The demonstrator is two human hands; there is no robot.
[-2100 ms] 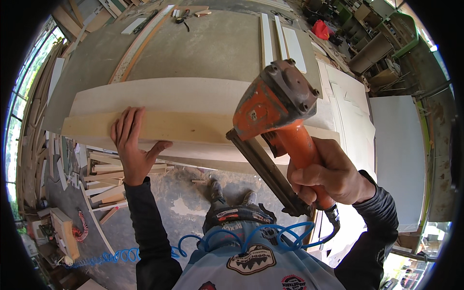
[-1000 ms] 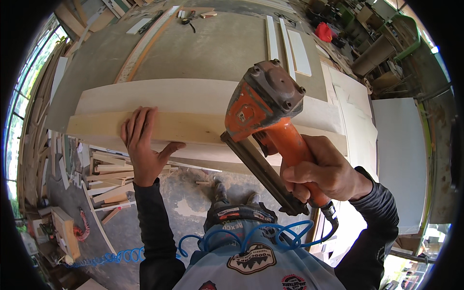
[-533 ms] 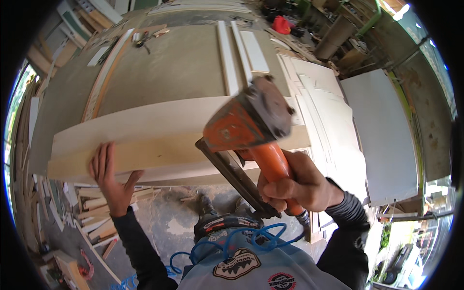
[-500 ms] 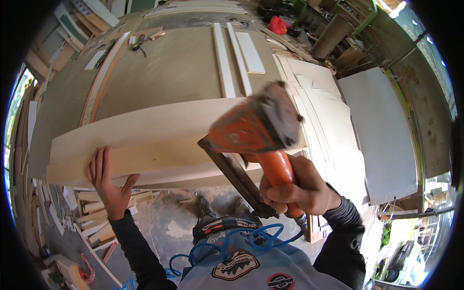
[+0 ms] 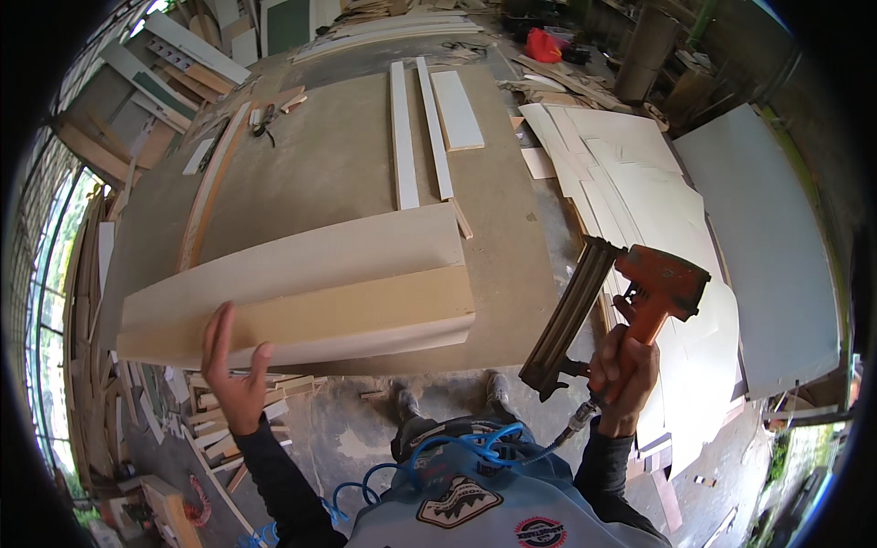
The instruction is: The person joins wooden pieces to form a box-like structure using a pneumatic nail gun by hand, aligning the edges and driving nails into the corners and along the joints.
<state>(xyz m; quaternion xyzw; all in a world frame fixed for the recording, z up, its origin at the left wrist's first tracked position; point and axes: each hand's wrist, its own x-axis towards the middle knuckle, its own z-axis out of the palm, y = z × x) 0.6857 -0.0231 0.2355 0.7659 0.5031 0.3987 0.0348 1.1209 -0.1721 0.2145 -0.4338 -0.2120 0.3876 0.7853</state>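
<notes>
Right hand (image 5: 623,374) gripping orange nail gun (image 5: 630,306), left hand (image 5: 233,370) on flat pale board (image 5: 301,297)

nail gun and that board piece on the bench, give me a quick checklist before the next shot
1. Right hand has a full grip on the nail gun handle: ok.
2. Nail gun nose set on the wood: not ok, it is held off to the right, past the workbench edge.
3. Left hand steadying the board piece: ok, fingers rest on its near face.
4. Left hand away from the gun's nose: ok, far apart.
5. Blue air hose free of snags: cannot tell, it coils at the waist.
6. Board piece fully supported: not ok, its near side overhangs the workbench.
</notes>
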